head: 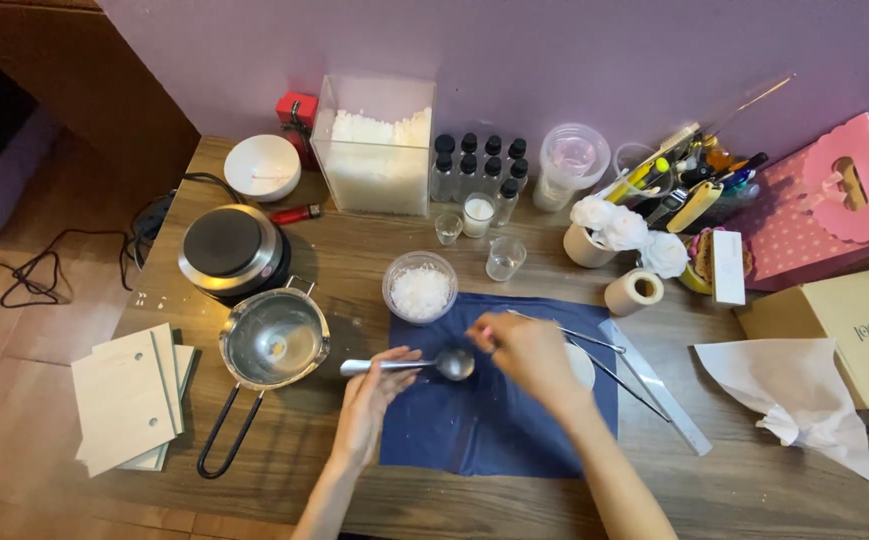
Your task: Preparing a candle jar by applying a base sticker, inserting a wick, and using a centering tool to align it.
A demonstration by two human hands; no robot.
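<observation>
Two hands work over a blue cloth point(495, 420) on the desk point(355, 260): the left hand point(380, 385) holds a metal spoon point(425, 366) level by its handle, steadying it, while the right hand point(525, 350) pinches closed above the bowl; what it holds is hidden.

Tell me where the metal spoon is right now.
The metal spoon lies over the blue cloth at centre, held in the left hand, just below the bowl of white flakes.

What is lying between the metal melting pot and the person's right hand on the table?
In the head view, the spoon lies between the metal pot and the right hand, held by the left hand over the blue cloth.
</observation>
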